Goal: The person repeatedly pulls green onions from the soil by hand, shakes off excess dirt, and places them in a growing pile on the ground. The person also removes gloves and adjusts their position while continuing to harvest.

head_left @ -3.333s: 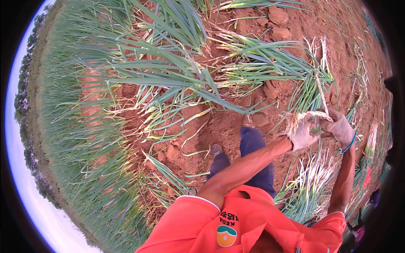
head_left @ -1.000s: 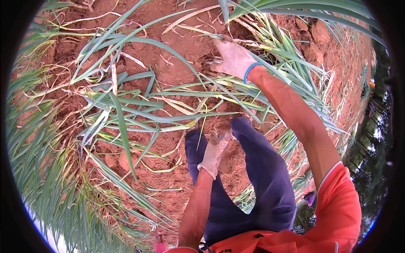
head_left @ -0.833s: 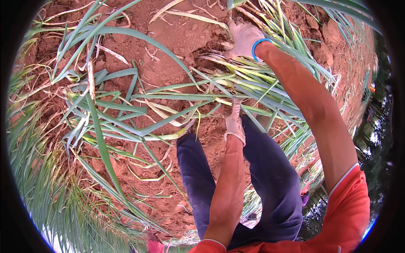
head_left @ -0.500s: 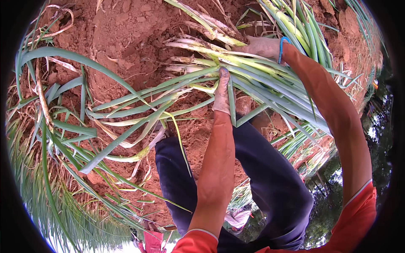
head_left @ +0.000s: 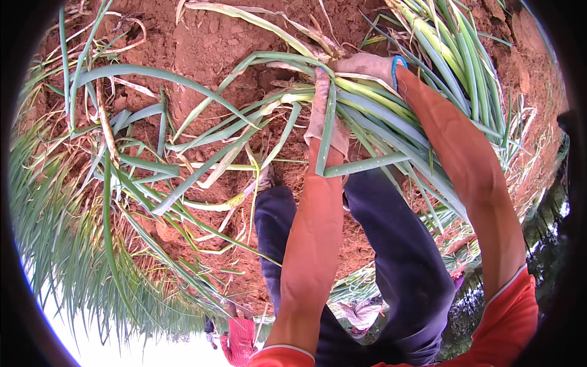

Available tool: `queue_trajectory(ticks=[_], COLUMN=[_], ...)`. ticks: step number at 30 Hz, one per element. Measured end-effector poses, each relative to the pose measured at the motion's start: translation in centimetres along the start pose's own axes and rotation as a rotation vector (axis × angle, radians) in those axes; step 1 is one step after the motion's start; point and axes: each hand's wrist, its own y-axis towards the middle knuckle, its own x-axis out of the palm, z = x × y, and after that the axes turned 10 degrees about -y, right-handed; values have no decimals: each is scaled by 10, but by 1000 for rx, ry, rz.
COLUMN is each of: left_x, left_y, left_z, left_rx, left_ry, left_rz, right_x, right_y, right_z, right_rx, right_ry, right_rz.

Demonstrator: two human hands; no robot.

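A bundle of green onions point(head_left: 391, 131) lies across in front of me, its long leaves trailing to the lower right. My left hand point(head_left: 320, 110), in a pale glove, is closed round its middle with the thumb on top. Farther up, my right hand point(head_left: 365, 66), gloved with a blue band point(head_left: 398, 66) at the wrist, grips the bundle near its pale stalk ends; its fingers are partly hidden. A loose leaf point(head_left: 235, 85) arches from the left over the stalks to my left thumb. A folded leaf point(head_left: 328, 131) hangs over my left wrist.
Another green onion pile point(head_left: 458, 61) lies at the far right. Loose leaves and stalks point(head_left: 147, 165) are strewn on reddish soil point(head_left: 202, 46) to the left, beside standing green onions point(head_left: 55, 226). My dark-trousered legs point(head_left: 397, 244) are below. A person in red point(head_left: 239, 337) appears at the lower edge.
A leaf from the left now arches over the stalk ends. My right hand has shifted left toward those ends, closer to my left hand. The pale ends are now mostly covered.
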Motion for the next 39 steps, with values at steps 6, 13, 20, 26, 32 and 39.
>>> queue_trajectory(ticks=[6,13,20,26,32,39], left_x=[-45,-82,-106,-117,-136,-129], left_y=[47,34,-56,-50,-79,-263], left_z=[-15,-9,49,40,77,50], left_rx=[98,129,-21,-70,-203,-162], left_ry=[-167,-16,235,203,317,255], left_rz=[52,-101,258,181,160,246], right_x=[3,29,132,127,173,266], right_y=[16,28,5,-11,-11,-108], right_z=[-73,-39,-87,-83,-130,-204], right_rx=[684,268,636,697,690,408], right_ry=[-35,-316,-171,-14,-159,-127], right_rz=[67,127,328,228,369,238])
